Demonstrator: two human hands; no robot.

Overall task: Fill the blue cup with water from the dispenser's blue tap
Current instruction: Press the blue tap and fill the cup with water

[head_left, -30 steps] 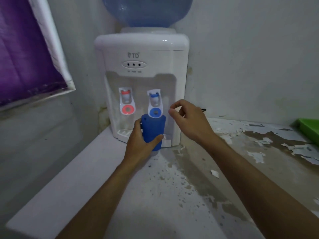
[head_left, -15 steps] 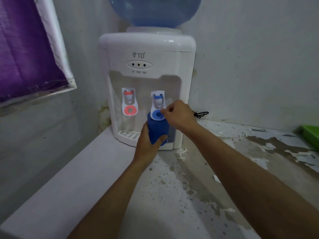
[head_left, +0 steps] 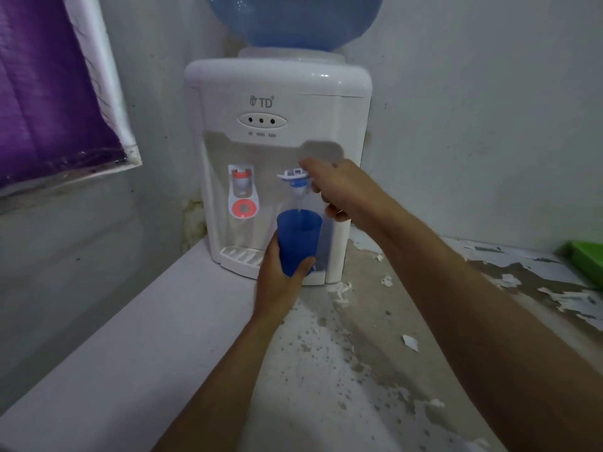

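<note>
A white water dispenser (head_left: 277, 93) stands on the counter in the corner, a blue bottle (head_left: 293, 17) on top. My left hand (head_left: 277, 282) holds the blue cup (head_left: 298, 238) upright just under the blue tap (head_left: 295, 181). My right hand (head_left: 339, 190) grips the blue tap's lever, which is lifted to horizontal. A thin stream of water runs from the spout into the cup. The red tap (head_left: 243, 194) to the left hangs untouched.
The drip tray (head_left: 239, 256) sits at the dispenser's foot. The counter (head_left: 326, 370) has peeling paint and loose flakes. A green container (head_left: 587, 259) is at the right edge. A purple curtain (head_left: 49, 93) hangs on the left wall.
My right hand closed on the blue tap's lever and raised it; water now flows. My left hand lowered the cup slightly beneath the spout.
</note>
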